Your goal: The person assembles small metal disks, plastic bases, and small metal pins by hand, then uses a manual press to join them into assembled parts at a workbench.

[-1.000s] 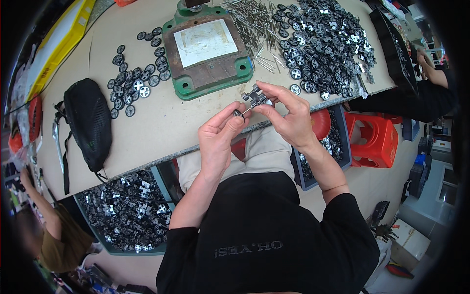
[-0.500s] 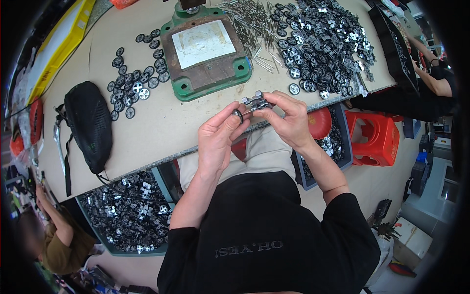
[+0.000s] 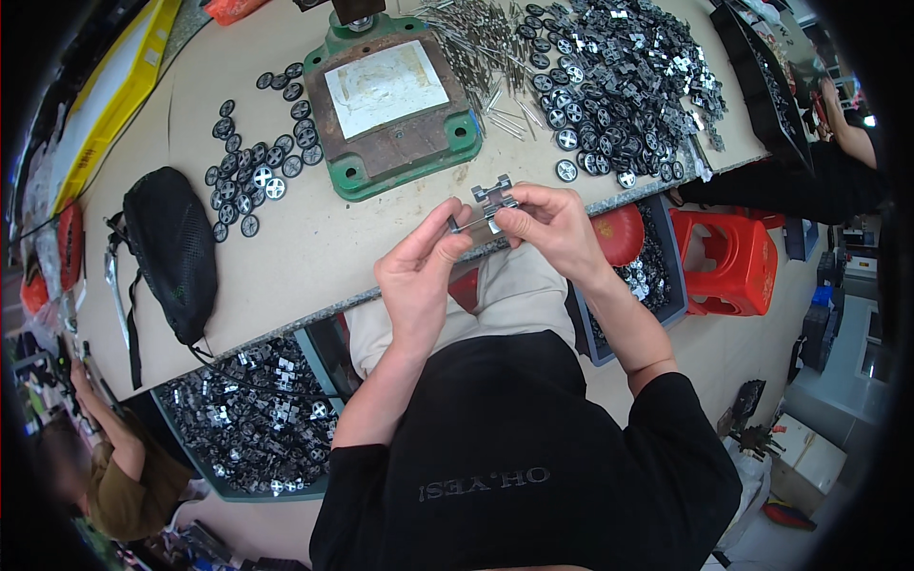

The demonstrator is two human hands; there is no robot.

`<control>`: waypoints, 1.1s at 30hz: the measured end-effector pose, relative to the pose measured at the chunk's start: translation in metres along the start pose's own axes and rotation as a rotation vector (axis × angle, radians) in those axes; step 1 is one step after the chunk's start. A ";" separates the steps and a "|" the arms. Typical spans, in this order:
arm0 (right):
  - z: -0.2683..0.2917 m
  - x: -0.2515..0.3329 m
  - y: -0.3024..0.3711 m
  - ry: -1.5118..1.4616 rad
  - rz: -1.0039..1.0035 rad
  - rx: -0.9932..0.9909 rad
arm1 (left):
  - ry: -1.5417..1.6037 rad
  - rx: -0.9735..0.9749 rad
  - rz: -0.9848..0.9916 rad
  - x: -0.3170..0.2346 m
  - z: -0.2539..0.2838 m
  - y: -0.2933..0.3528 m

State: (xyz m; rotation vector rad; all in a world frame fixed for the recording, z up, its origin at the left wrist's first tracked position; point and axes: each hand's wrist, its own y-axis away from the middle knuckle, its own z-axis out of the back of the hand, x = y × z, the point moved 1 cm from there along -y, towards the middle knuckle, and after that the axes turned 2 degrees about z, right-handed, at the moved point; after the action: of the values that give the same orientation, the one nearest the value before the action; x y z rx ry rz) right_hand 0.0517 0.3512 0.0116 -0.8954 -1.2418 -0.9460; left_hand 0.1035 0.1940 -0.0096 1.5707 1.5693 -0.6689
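My right hand pinches a small silver metal bracket over the table's front edge. My left hand holds a thin metal pin against the bracket's lower side. Both hands hover close together just in front of the green press base with its rusty brown plate. A heap of black and silver metal parts lies to the right of the press, with loose metal pins beside it.
Black round wheels are scattered left of the press. A black mesh bag lies at the table's left. Bins of parts sit below the table, a red stool to the right. Other people work at left and right.
Both hands have stayed at the table edge, turning the bracket slightly; the left hand now lines the pin up against it.
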 end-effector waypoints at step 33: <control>0.032 0.001 0.000 -0.079 -0.026 -0.237 | 0.322 0.198 0.307 0.008 0.003 -0.011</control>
State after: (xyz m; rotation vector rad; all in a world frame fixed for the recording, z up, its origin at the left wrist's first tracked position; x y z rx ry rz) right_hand 0.0409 0.3806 0.0162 -1.1135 -1.2266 -1.1042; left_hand 0.0942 0.1950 -0.0202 2.0986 1.4711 -0.4255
